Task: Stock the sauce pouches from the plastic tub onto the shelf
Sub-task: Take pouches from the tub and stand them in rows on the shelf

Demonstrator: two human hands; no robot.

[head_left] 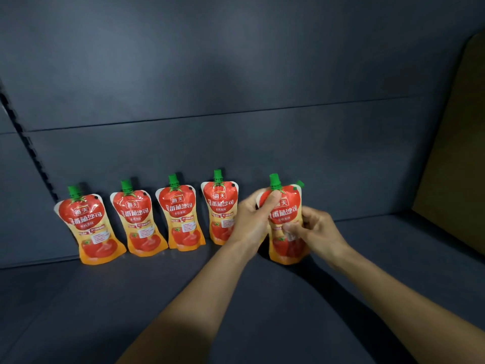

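Shelf [78, 311]: dark grey deck with a matching dark back panel [236, 74]; a slotted upright [29, 151] runs down the left side. A tan board [456, 158] leans at the far right.

Stock on shelf, back row, upright against the panel, left to right:
- first pouch [89, 227], red and orange with tomato print, green cap, tilted slightly left;
- second pouch [137, 222], same type, standing apart from the first;
- third pouch [181, 216], same type;
- fourth pouch [221, 208], same type, its lower right corner hidden behind the left wrist.

Item in hand: fifth pouch [286, 222], upright at the right end of the row, base on or just above the deck; contact cannot be told. A second green cap shows behind its upper right corner.

Left hand [253, 216]: closed around the fifth pouch's upper left, thumb just under the cap.

Right hand [315, 232]: fingers pinching the pouch's right edge at mid-height.

Plastic tub: out of frame.
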